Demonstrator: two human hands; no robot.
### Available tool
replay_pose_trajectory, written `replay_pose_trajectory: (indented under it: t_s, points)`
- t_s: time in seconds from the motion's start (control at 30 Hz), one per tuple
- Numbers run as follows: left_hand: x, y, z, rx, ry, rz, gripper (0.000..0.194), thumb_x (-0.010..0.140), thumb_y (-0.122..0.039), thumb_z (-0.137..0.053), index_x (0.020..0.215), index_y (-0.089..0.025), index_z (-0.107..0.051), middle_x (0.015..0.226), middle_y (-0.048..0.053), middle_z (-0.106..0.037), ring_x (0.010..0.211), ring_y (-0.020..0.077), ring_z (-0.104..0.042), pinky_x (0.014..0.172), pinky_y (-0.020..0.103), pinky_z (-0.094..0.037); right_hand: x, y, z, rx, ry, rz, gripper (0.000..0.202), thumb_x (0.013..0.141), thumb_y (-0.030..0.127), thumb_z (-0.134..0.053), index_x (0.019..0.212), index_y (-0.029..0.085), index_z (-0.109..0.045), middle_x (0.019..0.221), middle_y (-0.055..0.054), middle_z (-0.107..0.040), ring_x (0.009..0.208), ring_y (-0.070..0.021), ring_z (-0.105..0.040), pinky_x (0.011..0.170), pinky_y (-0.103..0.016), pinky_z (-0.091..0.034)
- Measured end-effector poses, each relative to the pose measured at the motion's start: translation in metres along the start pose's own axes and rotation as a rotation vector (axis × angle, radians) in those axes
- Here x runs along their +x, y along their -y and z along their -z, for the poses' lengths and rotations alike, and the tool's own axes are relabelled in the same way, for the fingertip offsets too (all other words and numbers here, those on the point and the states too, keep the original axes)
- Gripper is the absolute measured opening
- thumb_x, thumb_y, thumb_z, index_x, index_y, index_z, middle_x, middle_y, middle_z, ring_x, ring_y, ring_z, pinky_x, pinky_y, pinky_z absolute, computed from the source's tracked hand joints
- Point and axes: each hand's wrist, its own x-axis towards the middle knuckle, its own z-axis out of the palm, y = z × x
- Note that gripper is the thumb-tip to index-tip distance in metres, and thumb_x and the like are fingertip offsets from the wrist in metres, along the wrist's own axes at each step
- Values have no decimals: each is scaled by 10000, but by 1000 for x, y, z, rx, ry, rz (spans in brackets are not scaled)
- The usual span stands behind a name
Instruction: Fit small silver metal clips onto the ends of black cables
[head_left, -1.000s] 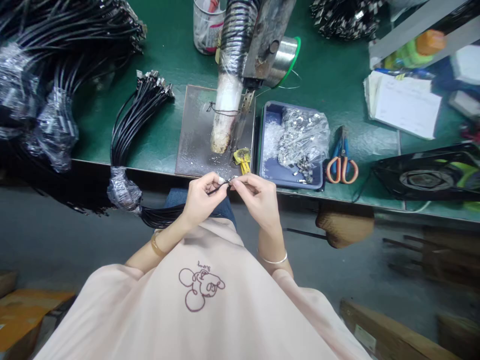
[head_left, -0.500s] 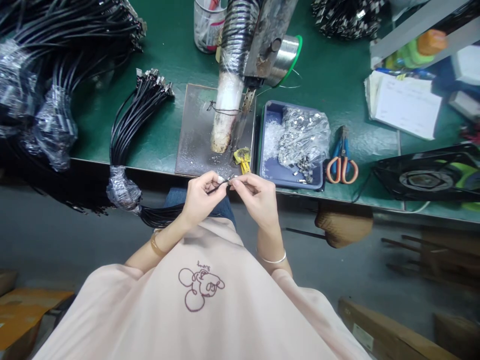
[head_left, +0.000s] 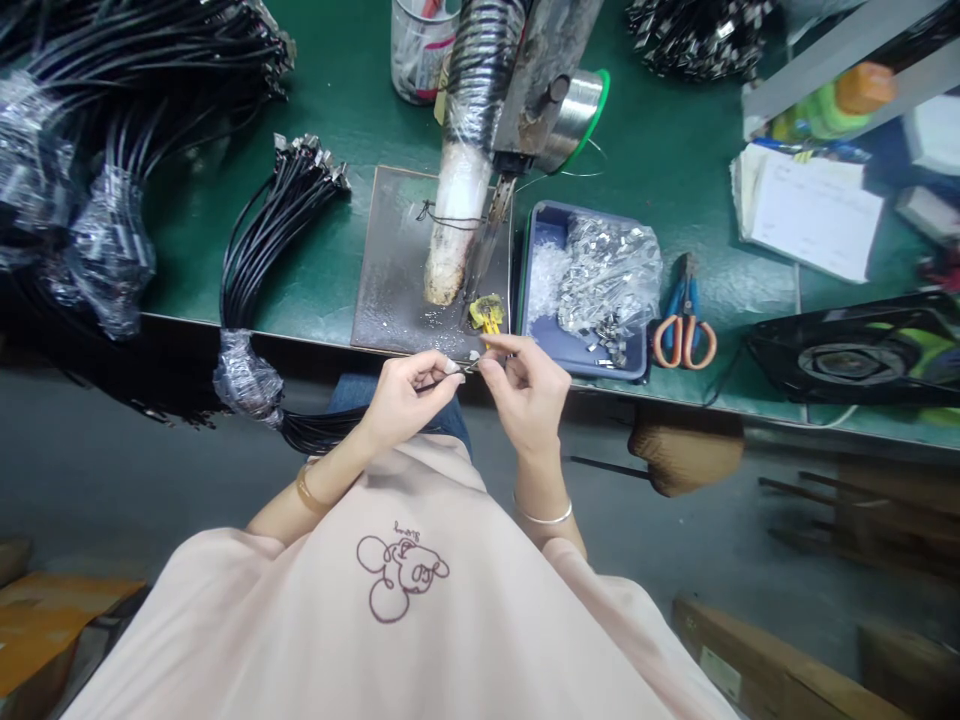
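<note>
Between thumb and fingers, my left hand (head_left: 405, 402) pinches a black cable (head_left: 429, 385) near its end. The thin, bare-looking tip of the cable points right, toward my right hand (head_left: 527, 392). Thumb and forefinger of my right hand are closed at that tip; what lies between them is too small to make out. Just beyond my fingers is a yellow plastic piece (head_left: 487, 315) on a dark work plate (head_left: 390, 270). Above the plate hangs a soldering iron (head_left: 491, 220), next to a white-wrapped tube (head_left: 459, 190).
A blue tray (head_left: 589, 362) with a bag of small metal connectors (head_left: 611, 270) stands right of the plate, then orange-handled cutters (head_left: 684, 325) and a black fan (head_left: 855, 355). Bundled black cables (head_left: 262, 240) lie left. A solder spool (head_left: 574, 120) sits behind.
My right hand has shifted slightly right and its fingers have opened out a little from the cable end. The left hand stays nearly in place, holding the cable.
</note>
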Motion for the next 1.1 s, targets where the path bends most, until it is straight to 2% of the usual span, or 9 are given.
replay_pose_trajectory:
  t_s: [0.2,0.3,0.4,0.57,0.67,0.77,0.87,0.97,1.1]
  points:
    - [-1,-2,4,267,-48,-312,131,844,-146,-628,715,-162,-640,614,-29,-578,517,76,-426,527,209,-370,7,1,8,-15,95,41,312,949,195,-600,647,208,-524,585,62,-494,494,-78,-363,513,-244,-304]
    - [-1,-3,7,269,2,-292,162,903,-180,-605,747,-159,-646,606,-27,-597,512,80,-463,538,206,-400,9,2,10,-43,74,65,214,948,215,-621,736,203,-594,643,52,-560,492,-75,-356,517,-245,-307]
    - [-1,-2,8,229,58,-230,186,920,-203,-593,748,-158,-647,599,-22,-621,517,88,-517,525,197,-417,10,2,10,-53,149,54,227,966,230,-596,741,204,-589,627,52,-550,490,-77,-369,510,-241,-303]
    - [-2,2,5,364,-34,-342,179,910,-187,-584,822,-166,-739,750,50,-741,646,134,-635,656,239,-498,9,5,7,-127,156,58,330,963,234,-595,650,210,-493,563,64,-469,490,-73,-392,524,-236,-305]
    - [0,3,3,229,-55,-224,169,906,-224,-614,894,-158,-770,647,19,-686,546,117,-568,587,237,-469,6,5,8,-37,57,-3,193,939,308,-651,781,220,-583,560,84,-450,466,-75,-395,499,-232,-314]
    - [5,1,3,27,-81,-76,190,865,-318,-690,822,-144,-754,525,-41,-531,464,81,-418,488,225,-367,1,3,9,118,-154,-93,131,974,367,-585,974,237,-589,590,85,-465,452,-89,-426,471,-237,-339]
    - [11,-4,5,-78,-104,9,241,801,-358,-738,696,-145,-695,521,-57,-443,486,66,-346,473,217,-309,-3,0,8,117,-284,-87,112,994,340,-554,941,241,-561,627,71,-509,458,-92,-483,459,-238,-371]
    - [16,-8,6,-122,-101,48,239,770,-339,-742,654,-148,-657,519,-65,-391,494,61,-307,473,216,-283,-4,-1,4,-39,-232,46,83,956,250,-628,882,241,-592,670,52,-604,500,-97,-555,494,-237,-443]
    - [21,-9,5,-129,-107,62,216,757,-332,-715,666,-142,-666,526,-56,-406,503,65,-323,480,217,-276,0,-2,-7,-129,-142,289,137,912,110,-663,898,237,-615,880,-22,-764,805,-148,-741,715,-263,-580]
